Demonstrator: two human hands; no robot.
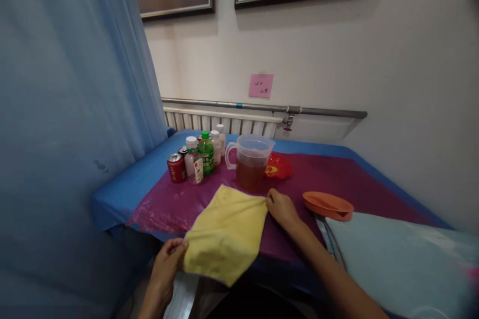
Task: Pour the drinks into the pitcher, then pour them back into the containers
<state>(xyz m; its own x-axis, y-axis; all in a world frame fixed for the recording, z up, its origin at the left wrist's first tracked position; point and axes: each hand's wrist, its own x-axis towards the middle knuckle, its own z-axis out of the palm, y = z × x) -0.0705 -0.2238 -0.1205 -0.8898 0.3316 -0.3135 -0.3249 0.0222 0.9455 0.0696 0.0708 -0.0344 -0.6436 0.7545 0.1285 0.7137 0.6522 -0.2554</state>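
Note:
A yellow cloth (228, 232) is stretched out between my two hands at the table's front edge. My left hand (166, 261) pinches its lower left side, in front of the edge. At the upper right corner, my right hand (281, 205) closes on the cloth above the purple sheet. Just behind the cloth stands a clear plastic measuring jug (250, 164), part filled with brown liquid, its handle to the left. A red dish (280, 165) with yellow markings sits partly behind the jug. Right of my right hand lies an orange plastic dish (328, 204).
Several drinks stand left of the jug, among them a red can (176, 168), a white-capped clear bottle (193, 162) and a green bottle (205, 153). Purple plastic sheeting (164, 207) covers the blue table. A light-blue mat (392, 249) lies at right; a blue curtain (71, 109) hangs at left.

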